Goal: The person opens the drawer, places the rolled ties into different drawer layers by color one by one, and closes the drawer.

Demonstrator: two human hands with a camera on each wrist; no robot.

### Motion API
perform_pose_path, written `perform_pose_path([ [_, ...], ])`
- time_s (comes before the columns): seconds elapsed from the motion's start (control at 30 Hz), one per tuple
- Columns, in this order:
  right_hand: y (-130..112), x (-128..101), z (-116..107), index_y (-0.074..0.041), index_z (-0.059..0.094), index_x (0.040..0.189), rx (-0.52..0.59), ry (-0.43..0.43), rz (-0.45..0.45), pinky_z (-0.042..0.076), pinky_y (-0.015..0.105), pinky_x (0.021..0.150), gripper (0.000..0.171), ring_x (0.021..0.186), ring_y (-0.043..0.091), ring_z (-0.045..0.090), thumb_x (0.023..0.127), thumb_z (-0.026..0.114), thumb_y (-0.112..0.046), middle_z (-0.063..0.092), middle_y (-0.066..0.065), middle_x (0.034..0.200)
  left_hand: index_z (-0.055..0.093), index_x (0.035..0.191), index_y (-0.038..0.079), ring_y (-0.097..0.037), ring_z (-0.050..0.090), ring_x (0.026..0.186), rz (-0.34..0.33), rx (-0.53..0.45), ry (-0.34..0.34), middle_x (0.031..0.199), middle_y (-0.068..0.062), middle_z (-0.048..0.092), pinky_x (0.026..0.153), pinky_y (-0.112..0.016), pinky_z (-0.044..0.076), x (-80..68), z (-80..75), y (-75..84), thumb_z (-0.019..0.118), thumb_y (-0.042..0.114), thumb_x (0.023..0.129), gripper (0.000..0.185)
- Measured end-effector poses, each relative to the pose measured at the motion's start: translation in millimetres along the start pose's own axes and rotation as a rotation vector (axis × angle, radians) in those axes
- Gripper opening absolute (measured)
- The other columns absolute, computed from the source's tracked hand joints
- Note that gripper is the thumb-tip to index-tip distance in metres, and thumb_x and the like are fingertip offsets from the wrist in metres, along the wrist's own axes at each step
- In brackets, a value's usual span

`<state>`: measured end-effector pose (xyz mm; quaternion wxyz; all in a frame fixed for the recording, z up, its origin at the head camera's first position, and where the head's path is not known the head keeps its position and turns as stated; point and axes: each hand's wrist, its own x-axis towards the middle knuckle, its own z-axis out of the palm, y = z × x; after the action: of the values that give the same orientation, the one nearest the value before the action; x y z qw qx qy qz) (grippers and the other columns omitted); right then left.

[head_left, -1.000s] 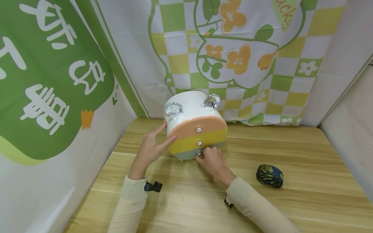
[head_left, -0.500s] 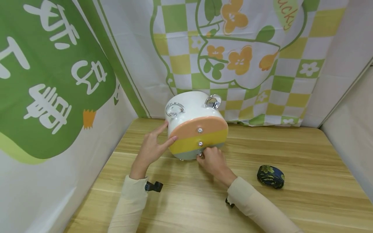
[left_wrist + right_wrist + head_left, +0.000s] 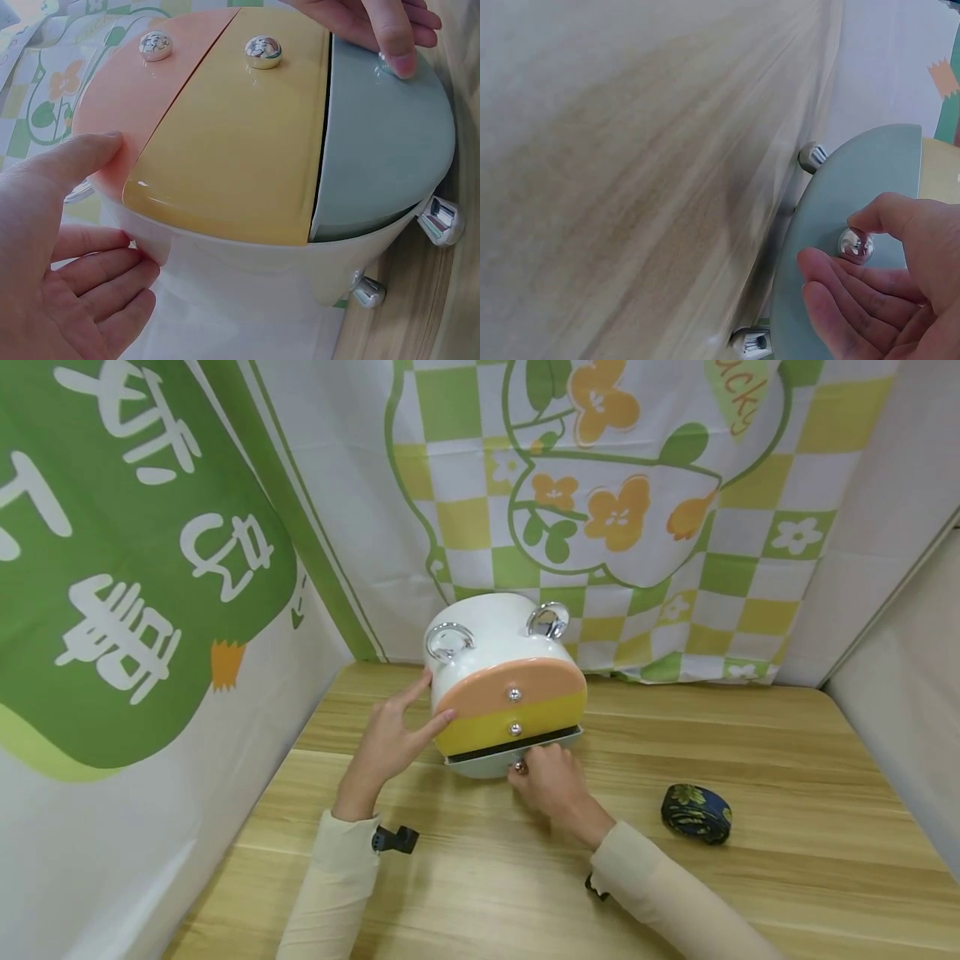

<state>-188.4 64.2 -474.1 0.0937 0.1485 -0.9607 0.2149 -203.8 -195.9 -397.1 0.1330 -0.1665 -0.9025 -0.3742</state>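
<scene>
Fingers of your right hand point(image 3: 547, 781) pinch the silver knob point(image 3: 854, 244) of the grey drawer point(image 3: 382, 142), which stands slightly ajar. Your left hand point(image 3: 390, 743) rests open-fingered against the white drawer box point(image 3: 487, 635).

A light wooden table point(image 3: 750, 893) with long plank-like grain carries everything. Standing on it, directly in front of both hands, is a small white drawer box point(image 3: 491, 639) on short chrome feet point(image 3: 439, 221), which touch the wood. Its front shows three drawer fronts stacked peach, yellow and grey-green, the lowest one standing out from the body with a dark gap above it. To the right of the right hand, well apart from it and from the box, a dark blue rolled cloth with a yellow-green flower print point(image 3: 695, 813) lies on the bare wood. Both forearms in cream sleeves rest low over the near part of the tabletop.
</scene>
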Motion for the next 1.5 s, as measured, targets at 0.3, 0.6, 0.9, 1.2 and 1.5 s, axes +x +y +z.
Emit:
perform_pose_path([
  [0.3,-2,-17,-9,-0.02,0.05,0.064,-0.038,-0.009,-0.024,0.045,0.032,0.044,0.04,0.052,0.016,0.051,0.091,0.079,-0.029,0.05,-0.005,0.055,0.044,0.16,0.01,-0.038,0.046,0.152,-0.004,-0.005,0.004,0.164,-0.012,0.045,0.125,-0.057,0.039,-0.6,0.1,0.8,0.073,0.054,0.097,0.082],
  [0.6,-3,-36,-14,-0.013,0.063,0.085,-0.065,0.017,-0.082,0.039,0.027,0.043,0.024,0.054,0.011,0.048,0.088,0.083,-0.026,0.049,-0.005,0.065,0.045,0.16,0.008,-0.035,0.046,0.152,0.002,-0.002,0.004,0.164,-0.012,0.045,0.125,-0.056,0.04,-0.1,-0.7,0.2,0.073,0.052,0.098,0.081],
  [0.9,-7,-52,-19,-0.017,0.056,0.063,-0.107,-0.001,-0.081,0.039,0.025,0.04,0.04,0.049,0.009,0.048,0.089,0.083,-0.031,0.049,-0.006,0.058,0.044,0.161,0.008,-0.036,0.044,0.153,0.001,-0.004,-0.001,0.165,-0.013,0.044,0.125,-0.057,0.039,-0.4,-1.0,1.2,0.072,0.053,0.098,0.082],
  [1.2,-7,-64,-23,-0.021,0.044,0.053,-0.168,0.004,-0.11,0.041,0.028,0.039,0.053,0.048,0.009,0.044,0.088,0.082,-0.033,0.047,-0.006,0.054,0.043,0.161,0.008,-0.035,0.044,0.153,0.0,0.002,-0.003,0.165,-0.012,0.044,0.125,-0.056,0.039,0.2,-0.8,1.2,0.072,0.051,0.098,0.081],
  [1.5,-5,-71,-26,-0.015,0.06,0.07,-0.117,-0.016,-0.106,0.04,0.026,0.042,0.032,0.052,0.008,0.046,0.086,0.084,-0.027,0.053,-0.005,0.064,0.044,0.16,0.008,-0.035,0.044,0.152,0.002,0.002,0.002,0.164,-0.012,0.044,0.125,-0.056,0.04,-0.1,-0.1,0.9,0.072,0.052,0.098,0.081],
])
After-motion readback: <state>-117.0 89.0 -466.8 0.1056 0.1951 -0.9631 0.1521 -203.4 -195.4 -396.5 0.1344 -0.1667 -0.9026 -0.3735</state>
